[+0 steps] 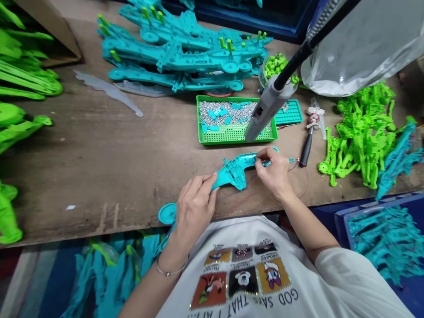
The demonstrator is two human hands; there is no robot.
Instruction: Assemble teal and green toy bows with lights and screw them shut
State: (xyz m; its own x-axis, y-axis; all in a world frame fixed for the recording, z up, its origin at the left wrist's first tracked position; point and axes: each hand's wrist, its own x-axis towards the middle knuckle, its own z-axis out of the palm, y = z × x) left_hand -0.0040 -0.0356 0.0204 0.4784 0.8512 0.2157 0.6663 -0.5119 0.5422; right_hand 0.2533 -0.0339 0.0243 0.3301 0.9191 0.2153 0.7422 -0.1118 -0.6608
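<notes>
A long teal plastic toy shell (236, 170) lies on the wooden bench near its front edge. My left hand (194, 207) presses down on the shell's left part, fingers curled over it. My right hand (274, 170) pinches something small at the shell's right end; what it is I cannot make out. Thin red and dark wires (303, 176) run from that end. A grey hanging power screwdriver (266, 108) dangles on a black arm just above my right hand.
A green tray (232, 134) of screws and small teal bits sits behind the shell. Stacked teal shells (185, 53) lie at the back, green parts (364, 132) at right, green pieces (23, 75) at left. Pliers (309, 134) lie right of the tray, a clear bag (364, 48) behind.
</notes>
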